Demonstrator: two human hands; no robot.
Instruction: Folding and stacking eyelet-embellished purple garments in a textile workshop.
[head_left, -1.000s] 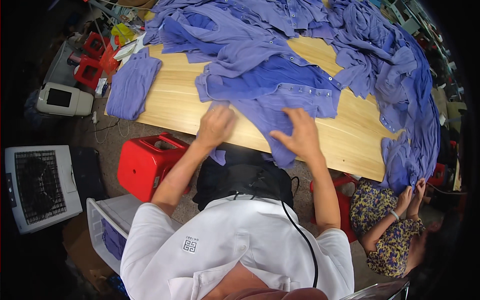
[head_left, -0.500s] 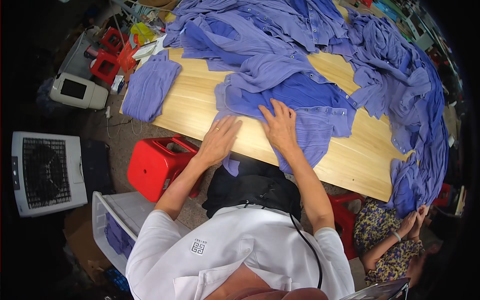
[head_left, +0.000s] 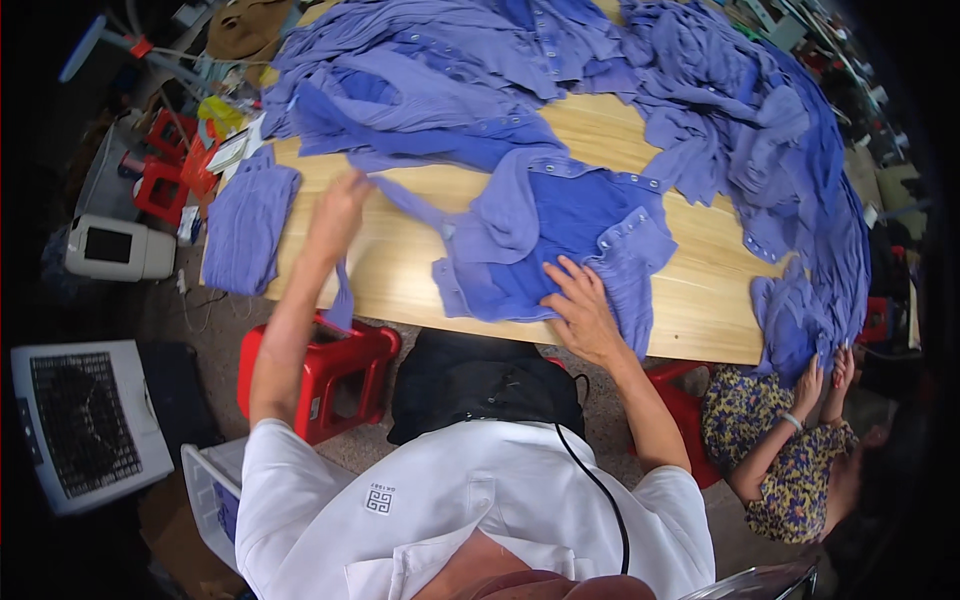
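since a moment ago the left hand (head_left: 338, 205) has swung out left, closed on a sleeve of the soft, limp purple shirt (head_left: 560, 235) lying on the wooden counter (head_left: 690, 300), while the right hand (head_left: 580, 305) presses flat and open on its hem, best gripped at seams.

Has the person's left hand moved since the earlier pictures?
Yes. The left hand went from the garment beside the right hand out along the wooden table, toward the folded stack.
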